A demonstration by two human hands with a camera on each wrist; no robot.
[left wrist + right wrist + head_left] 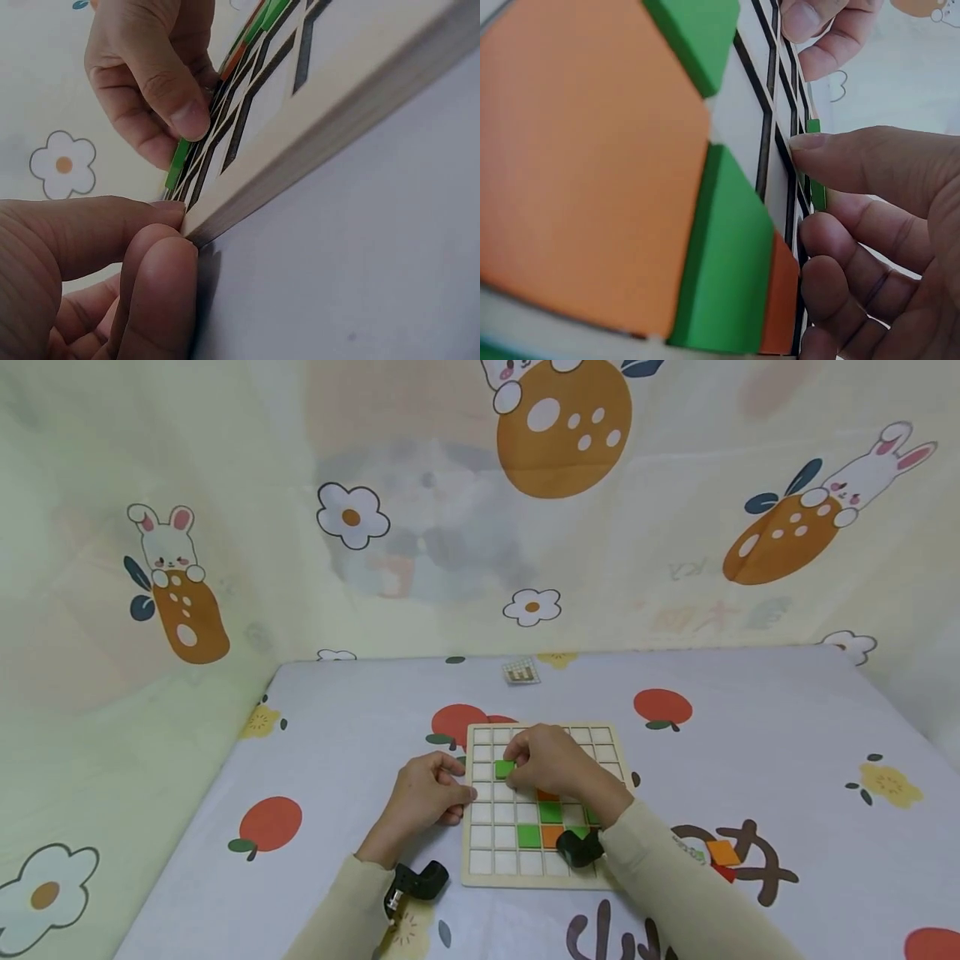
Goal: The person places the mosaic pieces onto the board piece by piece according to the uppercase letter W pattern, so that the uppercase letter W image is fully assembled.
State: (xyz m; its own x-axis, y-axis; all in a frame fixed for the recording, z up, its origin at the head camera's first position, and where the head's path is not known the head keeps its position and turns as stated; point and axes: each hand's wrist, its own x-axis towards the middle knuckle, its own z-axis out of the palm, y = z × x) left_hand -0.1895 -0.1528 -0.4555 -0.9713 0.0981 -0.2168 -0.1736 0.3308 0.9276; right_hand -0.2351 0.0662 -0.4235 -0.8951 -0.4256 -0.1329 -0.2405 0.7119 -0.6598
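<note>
A pale wooden grid board point(482, 860) lies on the table, with several green and orange square tiles set in its cells. My left hand point(423, 789) is at the board's left edge, its thumb and fingers pinching the rim, as the left wrist view shows up close. Over the upper part of the grid, my right hand point(558, 764) pinches a green tile point(503, 769) by its right side, between thumb and fingers. In the right wrist view this green tile point(815, 165) shows thin and edge-on. The right hand and forearm hide part of the board's right half.
Right of the board, partly behind the right sleeve point(675, 868), lie a loose orange tile point(723, 852) and a red piece point(724, 872). A small card with a printed grid point(521, 672) lies behind the board. Patterned cloth point(420, 610) hangs along the table's back.
</note>
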